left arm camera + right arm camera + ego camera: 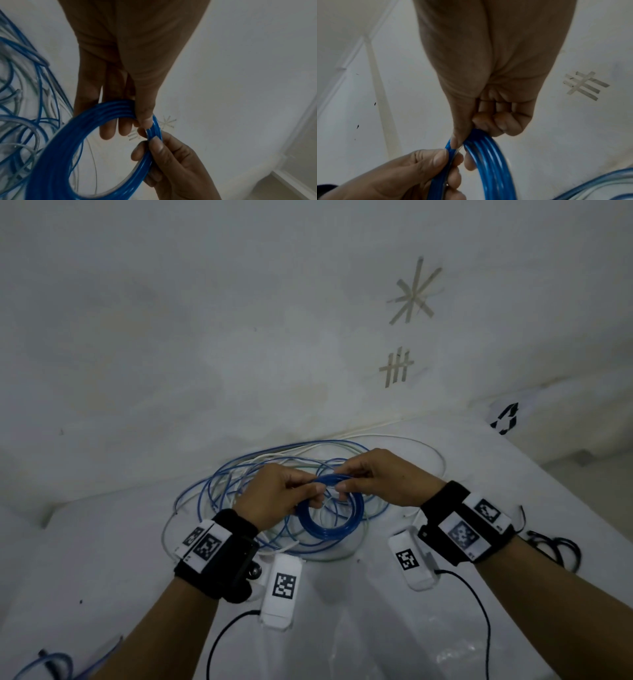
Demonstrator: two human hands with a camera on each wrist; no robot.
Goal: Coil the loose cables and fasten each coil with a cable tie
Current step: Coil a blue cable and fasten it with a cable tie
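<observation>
Left hand (274, 496): ours, fingers curled round the near-left arc of the blue coil (330, 517), thumb pressed on top of the bundled turns; closed on it, not slack. Right hand (380, 477): thumb and forefinger pinching the same coil at its top, remaining fingers folded under; the two grips nearly touching, thumb tip to thumb tip, as the left-wrist view shows.

Blue coil: several turns gathered into one ring, lifted clear of the white table (445, 628), hanging down and toward us from the two grips; plane of the ring tilted, open centre facing up toward the head camera; no cable tie visible on it, and we can see none in either hand.

Relation governing the next move, in our judgement: the ring hangs below and between both hands, its held arc running left to right across the gap; both hands equally near, so one must keep the turns bunched while the other frees itself to fetch a tie; the left, with the fuller wrap, looks the better keeper.

Loose cables (239, 484): blue and whitish strands in a wide tangle on the table directly beneath and behind the coil; whether any strand joins the coil we cannot tell.

Surroundings: white wall (205, 320) behind, bearing tape marks (412, 292); dark cable (558, 546) at the far right of the table; another blue loop (44, 662) at the lower left edge.
</observation>
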